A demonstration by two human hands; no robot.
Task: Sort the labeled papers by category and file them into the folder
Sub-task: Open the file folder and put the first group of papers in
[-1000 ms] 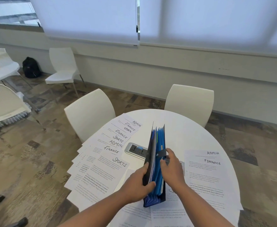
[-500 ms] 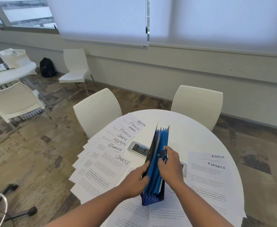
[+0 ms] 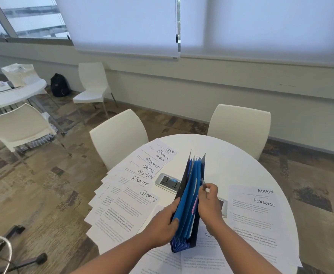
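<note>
A blue expanding folder (image 3: 189, 196) stands upright on the round white table (image 3: 231, 161), its pockets fanned apart. My left hand (image 3: 165, 220) grips its left side, fingers curled into the pockets. My right hand (image 3: 209, 202) holds the right side, thumb and fingers pinching the outer cover near its edge. A fanned row of labeled papers (image 3: 126, 196) marked ADMIN, FINANCE and SPORTS lies to the left. More sheets (image 3: 255, 214) headed ADMIN and FINANCE lie to the right. Other papers (image 3: 201, 260) lie under the folder near me.
A silver socket panel (image 3: 167, 181) is set in the table behind the folder. Two white chairs (image 3: 120, 135) (image 3: 239, 127) stand at the far side. Another table (image 3: 13, 93), chairs and a black backpack (image 3: 59, 85) stand at the left. A chair base (image 3: 13, 252) is at the lower left.
The folder's pockets have been spread wider. My right hand has shifted up and right along the outer cover. The view has moved in closer.
</note>
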